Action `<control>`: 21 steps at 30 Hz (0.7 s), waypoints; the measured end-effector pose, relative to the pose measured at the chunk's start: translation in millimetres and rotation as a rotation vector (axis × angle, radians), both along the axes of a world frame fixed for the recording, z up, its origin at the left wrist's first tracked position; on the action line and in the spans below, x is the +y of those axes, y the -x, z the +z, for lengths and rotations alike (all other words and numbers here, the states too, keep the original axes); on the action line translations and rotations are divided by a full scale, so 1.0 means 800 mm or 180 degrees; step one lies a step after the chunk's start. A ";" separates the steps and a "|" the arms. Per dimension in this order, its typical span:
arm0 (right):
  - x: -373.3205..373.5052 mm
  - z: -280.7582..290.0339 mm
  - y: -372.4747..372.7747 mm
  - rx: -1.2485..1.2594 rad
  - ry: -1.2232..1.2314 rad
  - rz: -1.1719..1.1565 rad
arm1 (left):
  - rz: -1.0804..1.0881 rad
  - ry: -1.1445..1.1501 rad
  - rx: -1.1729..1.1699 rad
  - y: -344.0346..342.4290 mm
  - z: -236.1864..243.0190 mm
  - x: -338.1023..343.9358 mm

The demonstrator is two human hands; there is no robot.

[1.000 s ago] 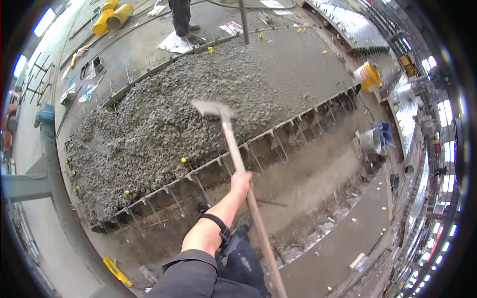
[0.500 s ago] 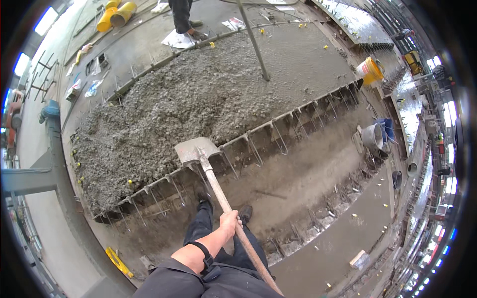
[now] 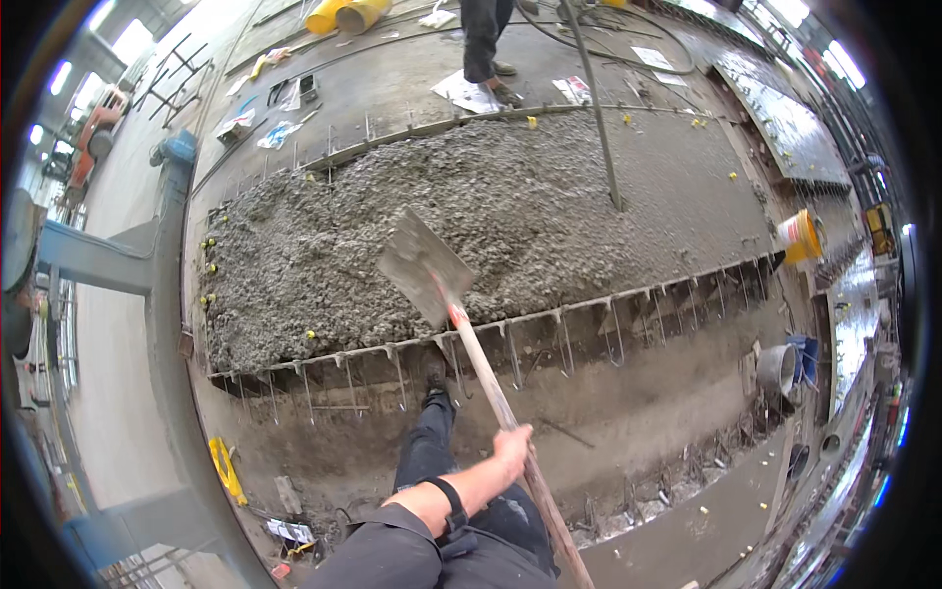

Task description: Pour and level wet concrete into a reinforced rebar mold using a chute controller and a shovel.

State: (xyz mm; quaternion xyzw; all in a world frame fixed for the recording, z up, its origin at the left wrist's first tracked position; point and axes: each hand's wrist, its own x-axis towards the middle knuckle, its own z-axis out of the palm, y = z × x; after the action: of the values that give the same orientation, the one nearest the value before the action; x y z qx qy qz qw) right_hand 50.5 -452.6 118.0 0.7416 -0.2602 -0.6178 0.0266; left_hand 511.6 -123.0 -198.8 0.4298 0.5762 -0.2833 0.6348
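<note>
A square-bladed shovel reaches out ahead of me, its flat, mud-greyed blade tilted over the near side of a bed of wet concrete. I cannot tell if the blade touches the concrete. My left hand wraps round the middle of the wooden handle, which slants down toward the lower right edge. My right hand does not show. The concrete lies rough and heaped at left and centre, smoother at right. A steel form edge with several hooked bars hanging below it bounds the near side.
Beyond the far edge stands a person; a dark hose dips into the concrete. A yellow bucket sits at the right end, a grey bucket nearer. At left rises a blue-grey steel beam; a yellow tool lies on the floor.
The shovel blade has moved from the form edge forward over the concrete and turned. My left hand has gone along with the handle. The view has shifted, so the surroundings appear farther right.
</note>
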 end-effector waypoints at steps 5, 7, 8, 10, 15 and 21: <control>-0.015 0.058 0.009 0.0358 -0.0175 -0.0043 | -0.0912 -0.0466 0.0066 -0.015 -0.026 0.029; -0.048 0.047 0.125 0.0210 -0.1154 0.0757 | -0.0673 -0.0176 -0.0029 -0.075 -0.059 0.054; -0.023 0.027 0.081 0.0203 -0.1225 0.0751 | -0.0218 -0.0306 -0.0173 -0.093 -0.074 0.083; 0.032 -0.013 -0.012 0.0130 -0.1269 0.0439 | 0.0075 0.0005 -0.0146 -0.101 -0.088 0.117; 0.187 -0.055 -0.240 0.0127 -0.1038 -0.0340 | -0.0488 -0.0595 0.0622 -0.150 -0.113 0.160; 0.288 -0.102 -0.330 0.0016 -0.0650 -0.1388 | -0.0921 -0.1131 0.0453 -0.215 -0.188 0.225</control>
State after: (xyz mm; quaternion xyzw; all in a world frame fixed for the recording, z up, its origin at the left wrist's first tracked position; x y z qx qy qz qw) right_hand 314.5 -222.5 36.3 0.6653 -0.3502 -0.6338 -0.1818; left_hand 683.3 57.3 -349.6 0.5917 0.5927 -0.2951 0.4598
